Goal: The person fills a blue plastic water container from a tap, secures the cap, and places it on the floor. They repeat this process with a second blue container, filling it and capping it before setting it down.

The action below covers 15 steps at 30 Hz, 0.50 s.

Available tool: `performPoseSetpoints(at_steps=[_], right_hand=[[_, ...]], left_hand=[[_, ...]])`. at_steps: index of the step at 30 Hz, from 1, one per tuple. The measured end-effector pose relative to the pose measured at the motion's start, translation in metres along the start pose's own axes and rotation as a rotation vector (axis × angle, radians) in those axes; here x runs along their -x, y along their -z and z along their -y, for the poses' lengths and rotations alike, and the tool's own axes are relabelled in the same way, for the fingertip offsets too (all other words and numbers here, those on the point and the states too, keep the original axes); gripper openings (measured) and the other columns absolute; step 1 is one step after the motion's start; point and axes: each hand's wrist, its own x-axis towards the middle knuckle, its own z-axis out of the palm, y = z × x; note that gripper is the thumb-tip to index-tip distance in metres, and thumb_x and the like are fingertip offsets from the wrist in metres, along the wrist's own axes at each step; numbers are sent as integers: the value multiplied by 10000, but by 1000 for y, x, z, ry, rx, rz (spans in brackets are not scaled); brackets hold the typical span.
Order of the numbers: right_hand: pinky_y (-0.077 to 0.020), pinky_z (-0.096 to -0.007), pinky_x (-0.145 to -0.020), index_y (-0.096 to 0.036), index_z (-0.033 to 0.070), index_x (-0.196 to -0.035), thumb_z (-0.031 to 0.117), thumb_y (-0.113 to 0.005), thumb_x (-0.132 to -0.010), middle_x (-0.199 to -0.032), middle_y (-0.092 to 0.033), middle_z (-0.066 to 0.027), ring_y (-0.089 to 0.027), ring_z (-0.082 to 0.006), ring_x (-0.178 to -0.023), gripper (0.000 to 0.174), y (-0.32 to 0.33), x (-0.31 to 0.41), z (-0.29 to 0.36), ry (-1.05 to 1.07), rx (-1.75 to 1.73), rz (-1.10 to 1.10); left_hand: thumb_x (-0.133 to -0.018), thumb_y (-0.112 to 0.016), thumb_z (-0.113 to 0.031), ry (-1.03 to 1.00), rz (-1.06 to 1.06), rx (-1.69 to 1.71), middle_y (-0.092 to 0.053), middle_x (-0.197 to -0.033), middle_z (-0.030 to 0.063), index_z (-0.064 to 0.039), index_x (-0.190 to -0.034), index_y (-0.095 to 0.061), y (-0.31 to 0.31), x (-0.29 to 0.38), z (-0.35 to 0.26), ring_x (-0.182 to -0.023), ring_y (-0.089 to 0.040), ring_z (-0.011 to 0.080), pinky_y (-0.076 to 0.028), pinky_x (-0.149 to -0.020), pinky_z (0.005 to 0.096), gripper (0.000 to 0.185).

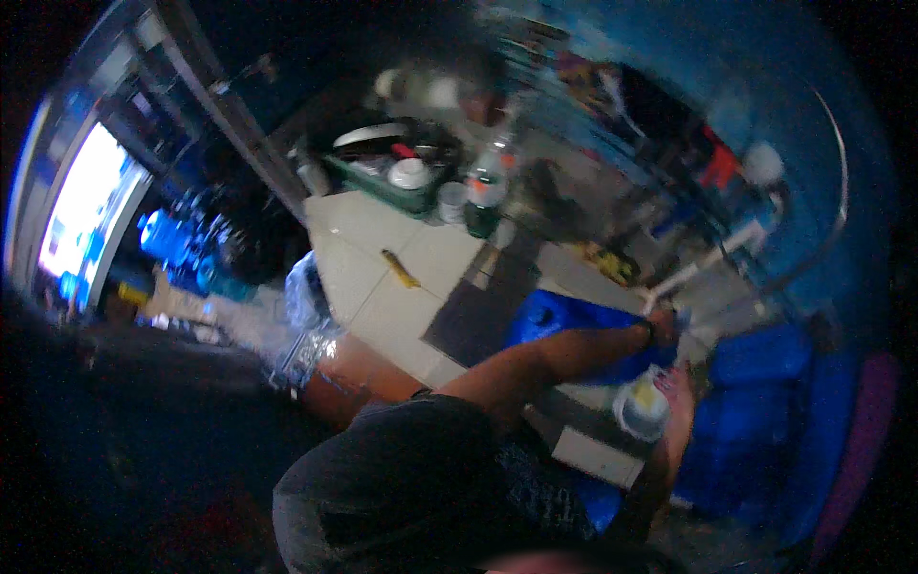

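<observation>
The view is badly blurred. My left hand [663,326], a dark band at its wrist, reaches out above the far right end of a blue surface [549,316]; whether it holds anything cannot be told. Just below it is my right hand [680,391], beside a whitish round container [642,412] with something yellow in it. A small pinkish-white thing [665,382] lies against the fingers of that hand. Its grip is too smeared to make out.
A knife-like thing with a yellow handle [400,269] lies on the light tiled surface [366,229]. Behind are a green basket [380,188] of dishes, a clear plastic bottle [491,176] and a cup [452,201]. Blue plastic containers [753,394] stand at right; a bare leg [358,369] is at left.
</observation>
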Motion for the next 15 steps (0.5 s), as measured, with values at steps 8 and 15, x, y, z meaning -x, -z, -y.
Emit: performPoseSetpoints(at_steps=[8, 15], right_hand=[[-295, -505, -955, -315, -3, -1224, 328, -581, -776, -1224, -369, -211, -389, -363, -1117, 617, -47, 21, -56, -295, -506, 642], [-351, -474, -900, -255, 47, -1235, 327, -569, -770, -1082, -430, -161, -477, -297, -954, 627, -166, -37, -107, -428, -802, 309]], left_hand=[[-688, -556, -270, -383, 143, -446, -589, -851, 173, -23, -908, -585, 21, -48, -14, -809, -561, 307, -452, -696, 410, 332], [-769, -474, -253, -378, 127, 10, -551, -948, 165, -125, -1062, -505, 61, -1, -5, -831, -564, 301, -456, -714, 397, 321]])
